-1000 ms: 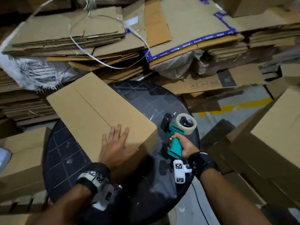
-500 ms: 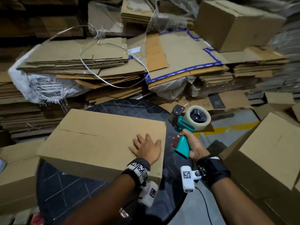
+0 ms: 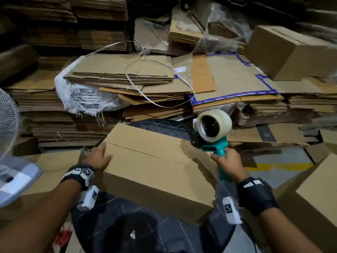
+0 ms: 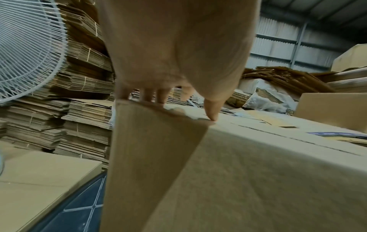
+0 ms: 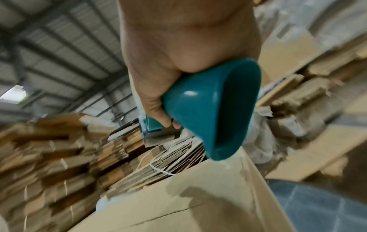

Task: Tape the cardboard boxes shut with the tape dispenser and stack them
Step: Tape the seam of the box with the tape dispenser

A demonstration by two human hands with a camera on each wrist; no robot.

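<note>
While left hand (image 3: pixel 99 157) presses flat fingers on the box (image 3: pixel 155 167) at 9 o'clock on the table (image 3: pixel 113 216), right hand (image 3: pixel 228 161) grips dispenser (image 3: pixel 213 132) at 3; box looks light, stiff, likely to slide, so brace near seam.

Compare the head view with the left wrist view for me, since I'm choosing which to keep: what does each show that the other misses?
Head only: the right hand gripping the tape dispenser above the box's right end, and the round table. Left wrist only: the fingertips pressing the box's top corner edge, and the building's wall. Both: the left hand, the box with its untaped seam, the fan.
</note>
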